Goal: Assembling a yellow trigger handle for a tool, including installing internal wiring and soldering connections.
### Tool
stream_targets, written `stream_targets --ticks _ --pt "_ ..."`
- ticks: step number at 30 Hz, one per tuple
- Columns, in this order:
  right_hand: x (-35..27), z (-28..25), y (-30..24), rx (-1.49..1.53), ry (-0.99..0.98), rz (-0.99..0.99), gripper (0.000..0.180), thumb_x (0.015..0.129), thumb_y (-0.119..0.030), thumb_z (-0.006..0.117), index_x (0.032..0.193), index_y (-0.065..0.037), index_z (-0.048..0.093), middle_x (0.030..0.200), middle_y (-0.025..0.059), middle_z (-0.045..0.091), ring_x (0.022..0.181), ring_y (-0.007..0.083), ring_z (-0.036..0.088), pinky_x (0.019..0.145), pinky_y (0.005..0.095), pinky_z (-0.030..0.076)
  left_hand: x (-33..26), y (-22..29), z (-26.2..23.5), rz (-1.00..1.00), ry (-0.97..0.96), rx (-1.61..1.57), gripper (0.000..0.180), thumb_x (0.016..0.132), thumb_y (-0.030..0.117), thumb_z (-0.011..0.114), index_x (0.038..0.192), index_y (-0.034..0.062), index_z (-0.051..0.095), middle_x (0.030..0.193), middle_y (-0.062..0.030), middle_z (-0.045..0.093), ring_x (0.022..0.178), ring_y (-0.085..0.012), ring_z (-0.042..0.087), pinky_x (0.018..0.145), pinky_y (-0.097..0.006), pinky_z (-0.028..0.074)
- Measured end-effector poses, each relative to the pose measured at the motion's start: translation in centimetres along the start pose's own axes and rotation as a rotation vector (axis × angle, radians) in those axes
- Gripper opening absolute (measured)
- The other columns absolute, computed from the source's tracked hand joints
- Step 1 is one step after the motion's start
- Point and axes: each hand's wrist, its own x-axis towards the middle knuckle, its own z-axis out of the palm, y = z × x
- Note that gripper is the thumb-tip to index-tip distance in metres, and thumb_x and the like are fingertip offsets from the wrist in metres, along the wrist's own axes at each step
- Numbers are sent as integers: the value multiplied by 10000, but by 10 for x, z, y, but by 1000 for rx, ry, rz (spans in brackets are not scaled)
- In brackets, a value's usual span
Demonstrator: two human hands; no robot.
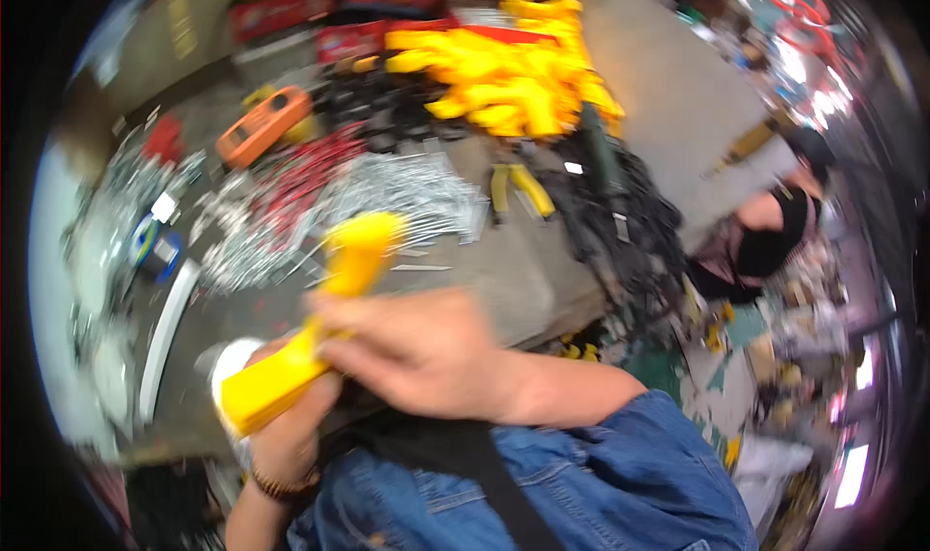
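Note:
A yellow plastic piece, long and handle-like with a flared end, slants across in front of me over the bench. My right hand is closed on its middle, thumb and fingers pinching it; the hand is blurred by motion. Below, my left hand wraps round the lower, boxy end from underneath, its fingers partly hidden. Something white shows by the left fingers; I cannot tell if it is a glove or a wrap. Just beyond the flared end lies a pile of thin silvery metal rods.
Many yellow plastic pieces are heaped at the back, beside black parts. Red rods, an orange tool, yellow-handled pliers, and black cords lie around the bench. Another person is at the right.

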Motion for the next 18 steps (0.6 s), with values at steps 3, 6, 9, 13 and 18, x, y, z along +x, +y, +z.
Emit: stream_targets --ticks 3,6,9,13,18 --pt "-4 0 8 3 -73 -20 287 898 -196 656 1138 -38 651 804 117 689 672 286 693 571 362 548 -2 -16 -36 80 29 132 473 915 11 652 1352 16 470 1302 -97 581 1191 -207 571 1041 -373 439" --pt "-16 4 3 -102 -322 17 284 896 -244 593 1093 -40 620 707 114 636 605 333 662 515 422 517 10 -20 -59 68 68 112 503 955 68 621 1410 6 414 1348 -102 554 1194 -201 571 1028 -364 448" --pt "0 -22 1 -191 -106 -361 193 813 -215 620 950 -87 663 746 51 637 758 261 665 781 454 510 2 24 -53 0 -82 323 518 946 210 640 1381 11 442 1308 -158 557 1185 -309 545 1039 -416 417" --pt "-13 -41 22 -481 -8 -547 131 769 -217 620 844 -127 680 803 -7 611 861 216 599 983 457 383 13 35 -13 -44 -178 651 571 915 358 672 1350 43 481 1274 -206 571 1179 -401 529 1028 -505 408" --pt "-23 -83 26 -520 -114 -375 127 787 -204 606 875 -164 689 780 -4 585 815 209 592 965 441 382 48 2 -65 120 -481 946 904 660 111 797 1441 -11 359 1356 -133 496 1260 -265 496 1077 -382 383"
